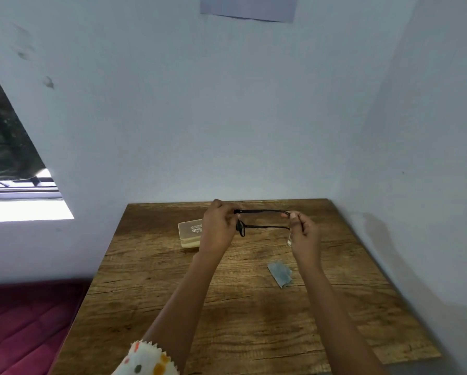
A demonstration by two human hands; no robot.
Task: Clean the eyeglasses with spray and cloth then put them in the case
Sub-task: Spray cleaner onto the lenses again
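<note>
Black-framed eyeglasses (263, 219) hang in the air above the far part of the wooden table (243, 307), temples unfolded. My left hand (220, 226) grips the frame front at its left end. My right hand (302, 231) pinches the tips of the temples on the right. A pale translucent case (189, 234) lies shut on the table behind my left hand, partly hidden by it. A folded grey-blue cloth (280, 273) lies on the table below my right wrist. A small clear object (289, 240), perhaps the spray bottle, peeks out behind my right hand.
The table stands in a corner, with pale blue walls (227, 117) at the back and right. A dark red mattress (29, 320) lies low at the left. A window (13, 163) opens at the left.
</note>
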